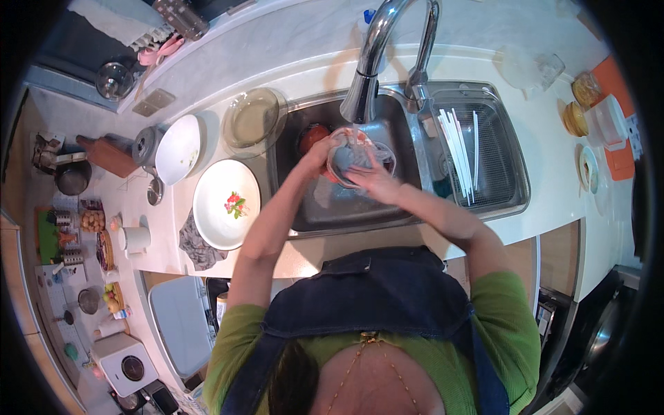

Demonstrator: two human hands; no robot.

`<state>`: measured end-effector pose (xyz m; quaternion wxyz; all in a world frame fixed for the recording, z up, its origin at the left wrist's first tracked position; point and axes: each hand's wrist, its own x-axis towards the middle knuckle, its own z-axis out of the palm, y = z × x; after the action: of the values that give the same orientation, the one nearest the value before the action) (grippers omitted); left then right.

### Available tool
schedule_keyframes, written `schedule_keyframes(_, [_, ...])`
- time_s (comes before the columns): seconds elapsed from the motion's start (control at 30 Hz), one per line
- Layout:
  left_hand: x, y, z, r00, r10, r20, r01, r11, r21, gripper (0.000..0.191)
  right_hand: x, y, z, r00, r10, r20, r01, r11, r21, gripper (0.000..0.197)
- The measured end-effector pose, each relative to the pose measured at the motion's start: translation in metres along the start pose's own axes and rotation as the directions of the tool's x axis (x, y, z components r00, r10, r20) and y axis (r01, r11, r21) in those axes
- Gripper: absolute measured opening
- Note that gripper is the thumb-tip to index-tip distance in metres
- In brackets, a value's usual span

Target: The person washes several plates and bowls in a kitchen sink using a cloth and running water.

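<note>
Water runs from a chrome kitchen faucet (359, 98) into a round bowl (340, 176) over the left basin of a stainless steel sink (332, 207). The bowl's rim is gripped at its left side by my left hand (319, 155). My right hand (374, 180) is inside the bowl, fingers spread in the stream; whether it holds anything is hidden by the splashing. Behind my left hand, a reddish-orange round item (314, 137) lies in the basin, partly covered.
On the counter to the left are a white bowl with a flower print (212, 207), another white bowl (179, 150), a glass dish (252, 118) and a crumpled cloth (199, 244). White sticks (456, 150) lie in the right basin's mesh basket. Food containers (604, 122) stand at far right.
</note>
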<state>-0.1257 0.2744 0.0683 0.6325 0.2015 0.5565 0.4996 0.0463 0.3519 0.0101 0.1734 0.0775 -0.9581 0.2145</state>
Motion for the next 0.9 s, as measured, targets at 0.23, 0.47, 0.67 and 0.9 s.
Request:
schedule_keyframes(0.23, [0.067, -0.082, -0.005, 0.642, 0.6, -0.477, -0.439, 0.798, 0.413, 0.044, 0.051, -0.004, 0.05, 0.704, 0.697, -0.135, -0.542, 0.65, 0.533, 0.035])
schedule_keyframes(0.47, [0.003, 0.002, 0.02, 0.985, -0.004, -0.171, 0.005, 1.0, 0.006, 0.043, -0.015, 0.032, 0.003, 0.999, -0.027, 0.039, 0.019, 0.983, 0.182, 0.049])
schedule_keyframes(0.67, [0.052, -0.069, -0.011, 0.788, 0.456, -0.414, -0.397, 0.89, 0.224, 0.045, 0.036, -0.018, 0.01, 0.814, 0.579, 0.04, -0.508, 0.677, 0.533, 0.025])
schedule_keyframes(0.9, [0.031, -0.037, 0.004, 0.921, 0.276, -0.275, -0.273, 0.961, 0.052, 0.05, 0.013, 0.007, 0.005, 1.0, 0.021, 0.005, -0.022, 0.95, 0.31, 0.026])
